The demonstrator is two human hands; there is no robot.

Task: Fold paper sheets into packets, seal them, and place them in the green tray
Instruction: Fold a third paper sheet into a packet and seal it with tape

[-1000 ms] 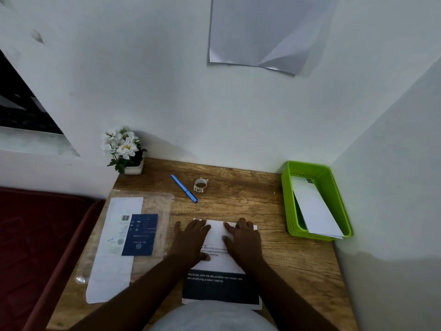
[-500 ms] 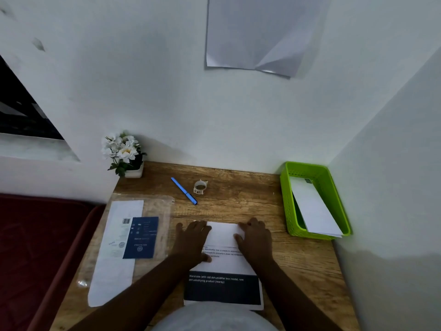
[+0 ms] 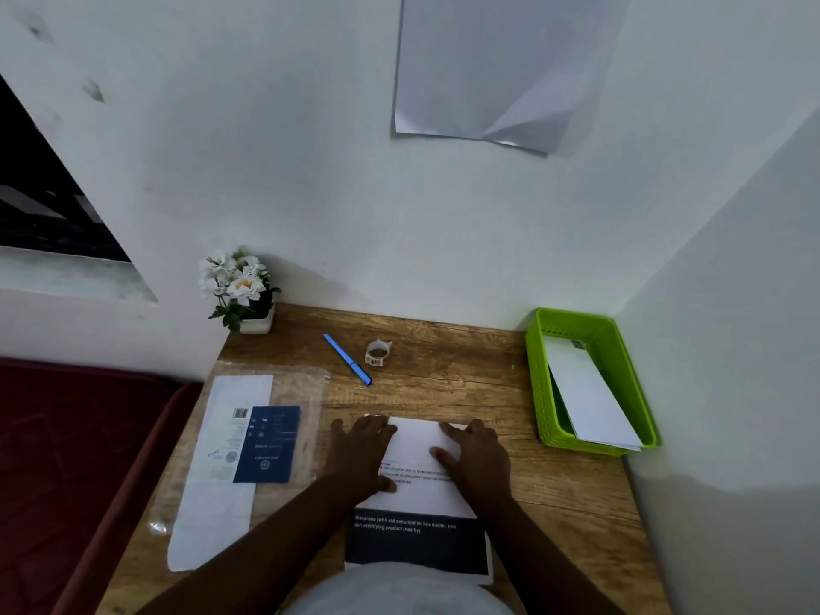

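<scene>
Your right hand (image 3: pixel 477 454) has slid rightward; with your left hand (image 3: pixel 361 452), both lie flat, pressing the white printed paper sheet (image 3: pixel 417 441) onto the wooden worktop (image 3: pixel 443 383).

On the sheet (image 3: pixel 417 463) under my hands, the dark band near my body carries white print that reads roughly "Wardrobe (with old dehumidifier box inside), new dehumidifying product (nearby)". Above it, on the white part, run a few small lines where I can make out only "dehumidifier box" and "wardrobe"; the rest is too small. The leaflet (image 3: pixel 266 443) to my left shows a barcode and blue-panel print that I cannot read.
</scene>
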